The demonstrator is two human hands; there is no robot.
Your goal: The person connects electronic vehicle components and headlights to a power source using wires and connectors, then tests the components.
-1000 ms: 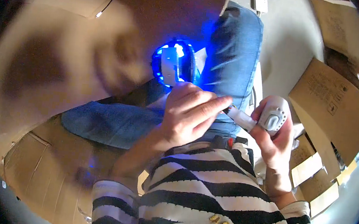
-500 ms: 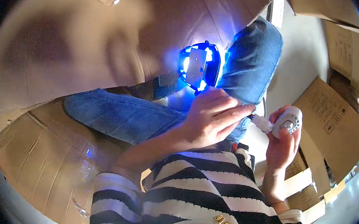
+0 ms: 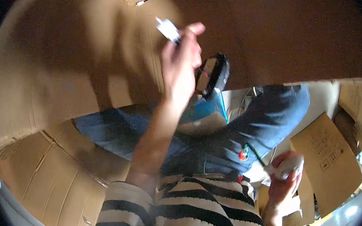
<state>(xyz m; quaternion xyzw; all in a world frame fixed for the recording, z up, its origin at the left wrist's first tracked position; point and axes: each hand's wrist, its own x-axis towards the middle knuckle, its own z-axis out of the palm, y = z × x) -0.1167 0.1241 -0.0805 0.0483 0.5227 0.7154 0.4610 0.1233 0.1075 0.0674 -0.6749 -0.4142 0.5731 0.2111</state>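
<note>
My left hand [image 3: 181, 63], smeared by motion, is raised over the brown cardboard with a white plug connector [image 3: 168, 30] at its fingers. Just right of that wrist is a black-rimmed lamp unit [image 3: 213, 75], unlit and seen nearly edge-on, with a pale plate and small coloured wires on its back. Whether it hangs or rests on the cardboard edge I cannot tell. Lower right, my right hand [image 3: 283, 186] is closed round a white rounded device [image 3: 290, 166]. From that device a dark green lead [image 3: 257, 156] runs left to a small red piece [image 3: 243, 154] over my thigh.
A large cardboard sheet [image 3: 284, 40] spans the far side above my legs. A short black cable with a white end [image 3: 140, 3] lies on it at the top. Opened cartons [image 3: 322, 157] stand at right, and more cardboard [image 3: 48, 178] is at lower left.
The lamp's blue-white light has gone out. My left hand has moved up and left, away from the right hand, with the white connector. My right hand has dropped lower in view.
</note>
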